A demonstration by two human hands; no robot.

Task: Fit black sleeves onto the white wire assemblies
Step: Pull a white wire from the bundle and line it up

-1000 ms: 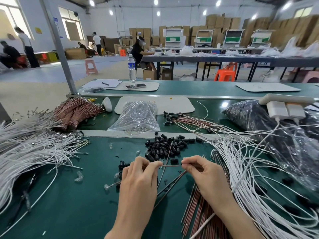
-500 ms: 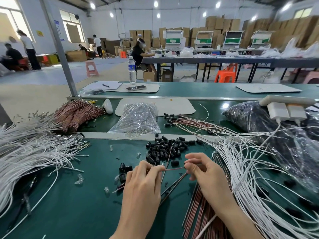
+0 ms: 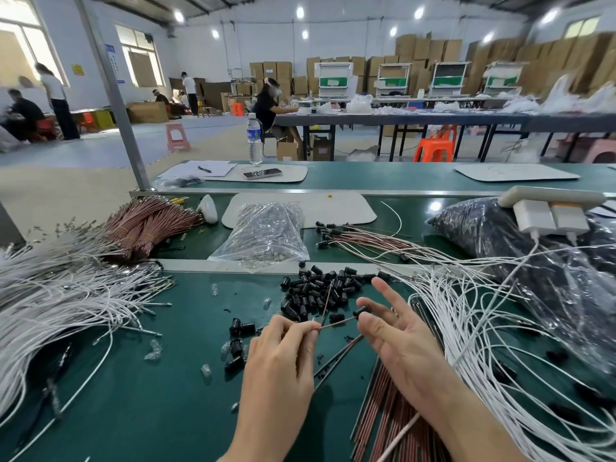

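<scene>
Copper-coloured wire (image 3: 336,321) is pinched by left hand (image 3: 280,355) over green bench (image 3: 133,395). Right hand (image 3: 400,341) pinches black sleeve (image 3: 361,310) on wire's end w/ thumb & forefinger, other fingers (image 3: 383,291) spread.

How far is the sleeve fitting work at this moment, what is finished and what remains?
Done: a small batch of wires behind the divider already carries black sleeves on the ends. In hand: the left hand pinches a thin wire and the right hand seems to pinch one black sleeve at its tip. Remaining: a pile of loose sleeves and a large bundle of white wires with bare ends.
</scene>
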